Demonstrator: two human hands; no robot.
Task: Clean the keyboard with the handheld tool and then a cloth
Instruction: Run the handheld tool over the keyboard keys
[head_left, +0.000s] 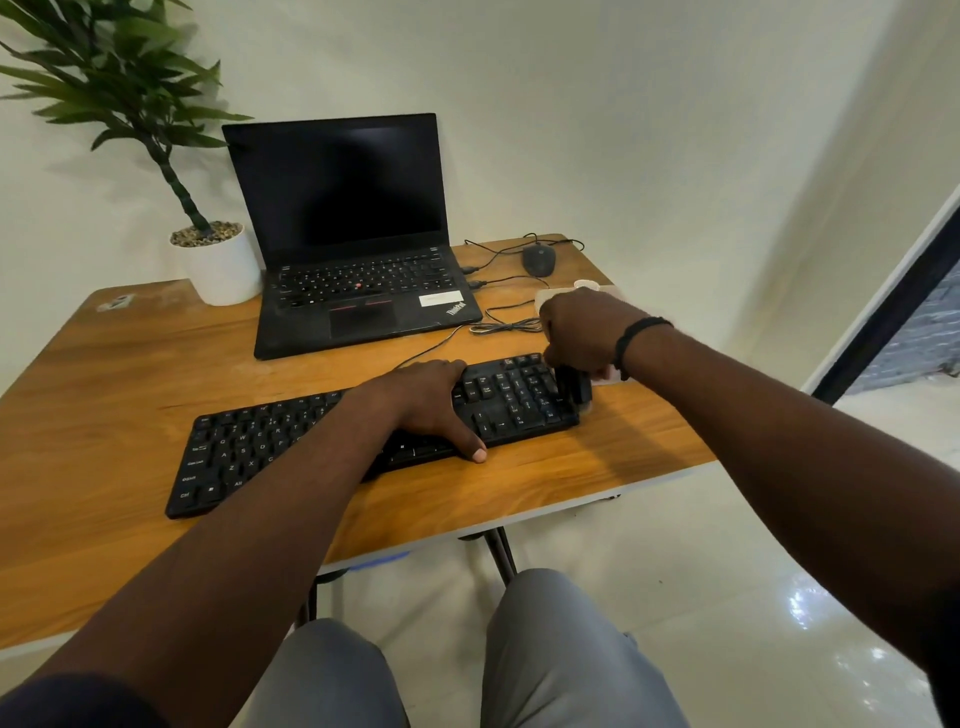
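So there's a black keyboard (332, 441) lying at a slant across the front of a wooden desk (130, 364), its right end sitting further back than its left. The person seated at it has both hands on the job. The left hand (426, 405) is laid flat over the middle-right stretch of keys, fingers pretty much straight and reaching over the far edge, thumb sticking out along the near edge, just pressing the board down rather than gripping anything. The right hand (582, 332) is bunched into a fist around a small dark handheld tool (574, 389), which points down at the number-pad end of the keyboard, right by the right edge. Can't make out the tip of it properly, it's dark against dark keys and a bit blurry. There's a black band on that wrist.

Behind the keyboard sits an open black laptop (353, 249) with its screen off. To the left of it is a white pot (221, 270) with a leafy green plant (104, 67) and pebbles on top. Off to the right at the back there's a dark mouse (538, 259), with thin black cables (504, 325) trailing around between it, the laptop and the keyboard. Something pale (582, 288) peeks out just behind the right fist, mostly hidden, can't tell what it is.
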